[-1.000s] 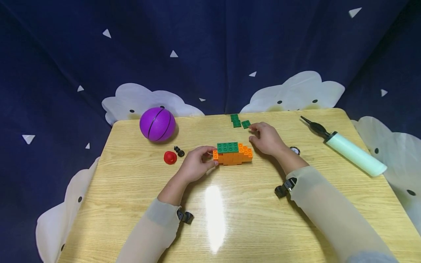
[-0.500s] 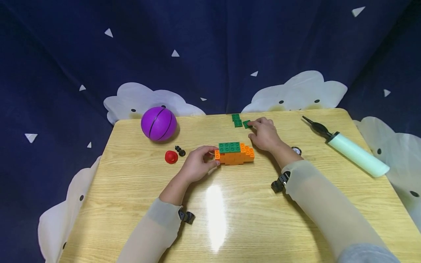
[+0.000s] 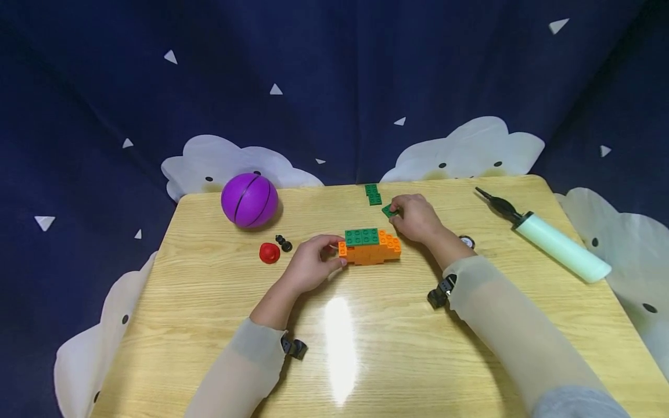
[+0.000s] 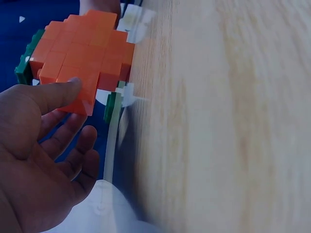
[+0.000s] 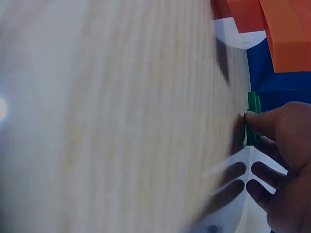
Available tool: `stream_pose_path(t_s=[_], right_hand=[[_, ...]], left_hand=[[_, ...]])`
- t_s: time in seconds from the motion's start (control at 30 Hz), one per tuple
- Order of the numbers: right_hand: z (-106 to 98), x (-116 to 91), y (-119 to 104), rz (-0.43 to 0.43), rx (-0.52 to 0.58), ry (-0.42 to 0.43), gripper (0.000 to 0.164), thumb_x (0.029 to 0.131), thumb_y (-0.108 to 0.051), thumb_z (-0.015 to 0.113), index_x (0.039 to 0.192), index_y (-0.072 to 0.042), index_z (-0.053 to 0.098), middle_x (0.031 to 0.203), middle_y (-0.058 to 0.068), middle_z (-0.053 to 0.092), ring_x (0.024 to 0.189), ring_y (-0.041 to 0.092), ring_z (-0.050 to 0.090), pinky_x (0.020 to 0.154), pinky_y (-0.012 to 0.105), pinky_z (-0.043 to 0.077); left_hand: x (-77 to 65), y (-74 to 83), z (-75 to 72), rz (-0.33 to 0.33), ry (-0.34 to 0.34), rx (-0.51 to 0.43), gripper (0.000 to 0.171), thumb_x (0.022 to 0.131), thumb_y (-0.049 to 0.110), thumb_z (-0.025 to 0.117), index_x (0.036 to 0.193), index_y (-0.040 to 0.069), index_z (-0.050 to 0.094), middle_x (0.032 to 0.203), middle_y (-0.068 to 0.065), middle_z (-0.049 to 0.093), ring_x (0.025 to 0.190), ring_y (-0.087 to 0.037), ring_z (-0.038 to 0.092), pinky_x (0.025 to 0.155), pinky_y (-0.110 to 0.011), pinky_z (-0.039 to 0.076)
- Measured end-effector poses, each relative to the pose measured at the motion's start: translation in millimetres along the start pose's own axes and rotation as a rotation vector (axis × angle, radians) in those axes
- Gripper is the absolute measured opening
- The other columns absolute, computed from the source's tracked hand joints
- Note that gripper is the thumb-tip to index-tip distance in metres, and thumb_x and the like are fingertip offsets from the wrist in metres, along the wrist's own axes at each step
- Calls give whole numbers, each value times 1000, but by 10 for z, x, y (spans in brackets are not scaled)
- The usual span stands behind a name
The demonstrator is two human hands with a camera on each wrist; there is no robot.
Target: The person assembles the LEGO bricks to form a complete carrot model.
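An orange building-block model (image 3: 368, 253) with green blocks across its top stands mid-table in the head view. My left hand (image 3: 310, 267) pinches its left end, thumb on the near face. In the left wrist view, the thumb presses the orange blocks (image 4: 80, 53) and the other fingers curl behind or below. Just behind the model's right end, my right hand (image 3: 418, 219) pinches a small flat green block (image 3: 388, 211). The right wrist view has this green block (image 5: 251, 121) between thumb and fingers, close to the tabletop.
More green blocks (image 3: 373, 194) lie at the table's back edge. A purple ball (image 3: 249, 200), a red hat-shaped piece (image 3: 269, 253) and a small black piece (image 3: 284, 242) are on the left. A hand pump (image 3: 561, 247) lies right; a small round object (image 3: 467, 241) is beside my right forearm.
My right hand has reached the small green block, taken hold of it and drawn it slightly towards me. The left hand stays on the orange model.
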State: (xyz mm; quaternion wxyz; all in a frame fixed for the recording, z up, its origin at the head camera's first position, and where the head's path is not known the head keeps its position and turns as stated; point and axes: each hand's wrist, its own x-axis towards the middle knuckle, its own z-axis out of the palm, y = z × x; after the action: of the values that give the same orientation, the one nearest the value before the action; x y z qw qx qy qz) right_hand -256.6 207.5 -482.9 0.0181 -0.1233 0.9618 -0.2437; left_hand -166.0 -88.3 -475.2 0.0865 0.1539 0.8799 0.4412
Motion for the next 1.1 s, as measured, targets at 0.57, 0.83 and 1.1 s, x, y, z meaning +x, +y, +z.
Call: stream_pose_path(t_s=[0.57,0.83,1.1], right_hand=[[32,-98,12,-35,37,-11,19,96,-14,70,114,-6,66,142,15,61,130,39,49,113,50,38],[51,-93,23,-45,67,-64,38,100,-13,66,138,-6,62,140,17,62,129,39,49,112,52,38],[41,-144,36,-88,97,-46,36,99,-14,67,134,-7,65,140,16,62,129,38,52,112,52,38]], left_hand=[[-11,11,17,-11,10,1,45,92,22,82,135,17,68,122,0,67,109,-22,65,94,-39,54],[-10,25,42,-11,-4,-11,46,92,22,81,136,16,67,122,-2,67,109,-23,65,94,-40,54],[-5,23,29,0,7,-11,46,92,21,81,135,15,68,119,0,68,105,-23,65,89,-39,54]])
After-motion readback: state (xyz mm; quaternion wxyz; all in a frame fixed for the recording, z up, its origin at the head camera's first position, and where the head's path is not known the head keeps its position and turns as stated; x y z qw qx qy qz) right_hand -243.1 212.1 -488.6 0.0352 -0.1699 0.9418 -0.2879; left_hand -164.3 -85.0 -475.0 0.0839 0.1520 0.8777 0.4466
